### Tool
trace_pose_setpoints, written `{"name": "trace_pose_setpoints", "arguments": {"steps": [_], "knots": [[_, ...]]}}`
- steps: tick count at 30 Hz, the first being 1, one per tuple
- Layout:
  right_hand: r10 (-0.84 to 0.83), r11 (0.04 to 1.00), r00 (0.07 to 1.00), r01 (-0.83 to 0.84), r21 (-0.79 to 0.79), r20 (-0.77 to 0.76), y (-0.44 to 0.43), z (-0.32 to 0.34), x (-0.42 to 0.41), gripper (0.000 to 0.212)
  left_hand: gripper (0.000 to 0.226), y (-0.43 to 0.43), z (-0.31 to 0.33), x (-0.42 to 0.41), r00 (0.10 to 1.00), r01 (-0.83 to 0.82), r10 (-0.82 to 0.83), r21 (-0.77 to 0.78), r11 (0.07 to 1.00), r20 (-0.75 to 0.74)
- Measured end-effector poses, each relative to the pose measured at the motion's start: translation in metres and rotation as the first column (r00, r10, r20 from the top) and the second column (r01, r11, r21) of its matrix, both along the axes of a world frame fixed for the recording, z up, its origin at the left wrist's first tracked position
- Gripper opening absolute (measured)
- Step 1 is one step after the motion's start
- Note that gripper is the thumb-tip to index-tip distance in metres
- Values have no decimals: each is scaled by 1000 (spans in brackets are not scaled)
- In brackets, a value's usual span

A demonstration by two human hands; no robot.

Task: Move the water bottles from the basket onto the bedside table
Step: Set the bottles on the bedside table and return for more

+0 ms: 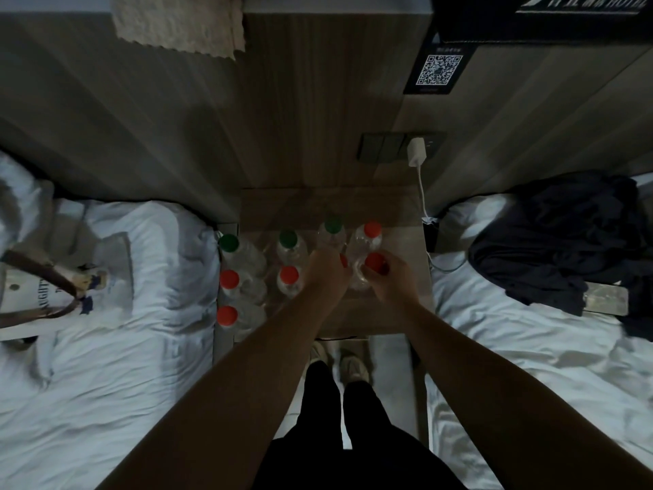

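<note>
A red cap (343,260) was all but hidden behind the left hand (327,274); its fingers were out of sight, its hold not to be judged. A bottle (374,260) was half covered by the gripping right hand (392,281). The bag (42,295) was cut by the left edge, the sign (579,5) by the top. A flat thing (606,301) was half buried under clothes (558,242).

You have room at the table's (318,206) front right and back strip; bottles (243,256) crowd its left, and a cable (421,185) hangs by the right edge.
</note>
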State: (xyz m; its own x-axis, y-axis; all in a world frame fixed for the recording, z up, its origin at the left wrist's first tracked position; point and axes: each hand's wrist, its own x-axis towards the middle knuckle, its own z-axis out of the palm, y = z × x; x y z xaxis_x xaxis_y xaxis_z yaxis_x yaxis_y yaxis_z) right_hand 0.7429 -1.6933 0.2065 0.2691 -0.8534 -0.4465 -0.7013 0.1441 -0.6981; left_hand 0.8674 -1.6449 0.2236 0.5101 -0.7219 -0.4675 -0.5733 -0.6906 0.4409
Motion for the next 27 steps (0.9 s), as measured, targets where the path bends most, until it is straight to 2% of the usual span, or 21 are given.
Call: {"name": "trace_pose_setpoints", "arguments": {"steps": [4,11,14,18,21,23,27], "knots": [[-25,1000,1000,25,8,-3,1,-2,-5,18,21,-2,0,4,999,13,-13,9,1000,32],[64,997,998,-62,42,-28,2,-2,-10,20,22,3,0,-4,999,-29,28,-36,999,-24],[73,994,996,-69,83,-41,4,0,-14,28,29,11,3,-12,997,-70,70,-16,997,-17],[76,992,997,-77,103,20,6,8,-21,39,30,22,13,-14,983,-180,180,2,984,-39],[126,985,992,-122,120,-21,14,23,-29,45,33,40,35,-20,982,-187,185,-73,980,-30],[236,967,965,-221,129,-112,21,33,-39,48,33,60,48,-27,986,-163,164,-149,975,0],[443,895,890,-447,-10,-107,39,57,-64,57,38,114,66,-49,987,-155,161,-342,927,-11]]}}
